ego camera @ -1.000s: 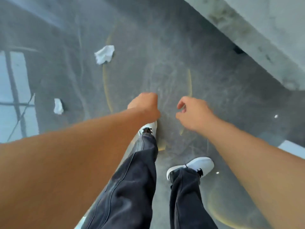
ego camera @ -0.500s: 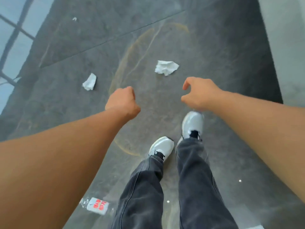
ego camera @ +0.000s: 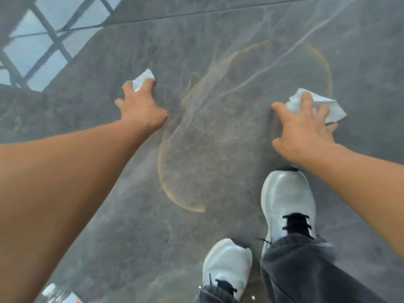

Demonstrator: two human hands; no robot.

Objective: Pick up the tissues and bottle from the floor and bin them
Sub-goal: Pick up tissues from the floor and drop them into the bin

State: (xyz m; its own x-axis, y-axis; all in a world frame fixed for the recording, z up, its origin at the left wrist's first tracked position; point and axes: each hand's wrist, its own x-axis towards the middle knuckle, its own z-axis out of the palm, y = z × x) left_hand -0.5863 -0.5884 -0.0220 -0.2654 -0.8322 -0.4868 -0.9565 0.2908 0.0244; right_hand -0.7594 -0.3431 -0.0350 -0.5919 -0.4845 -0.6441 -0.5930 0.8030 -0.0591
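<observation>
So the person is bent over a dark grey stone floor (ego camera: 131, 215), both bare arms stretched out and down toward it. Left hand (ego camera: 142, 106) is at upper left of centre, fingers spread wide, fingertips coming down onto a small crumpled white tissue (ego camera: 143, 78) that lies flat on the floor just past the hand. The fingers are on it or right at its near edge but haven't curled around it, so that hand is splayed rather than gripping.

Right hand (ego camera: 303, 125) is at the right side of the frame, fingers also fanned apart, draped over a bigger crumpled tissue (ego camera: 328, 106). The tissue pokes out from under the fingers on the far and right side. The fingers look pressed onto it, though honestly I can't tell if they've got a real hold on it or are only resting on top.

Between the two hands the floor has a yellowish ring stain (ego camera: 175, 193) and pale veins. Lower right you get two white sneakers with black laces, the right shoe (ego camera: 286, 197) ahead of the left shoe (ego camera: 227, 263), dark grey trouser legs above them. At the very bottom left corner there's a clear plastic bottle (ego camera: 59, 296) with a red and white label, lying on the floor, mostly cut off by the frame edge, well away from both hands. Upper left corner shows a bright window reflection (ego camera: 37, 40) with dark bars across the floor
</observation>
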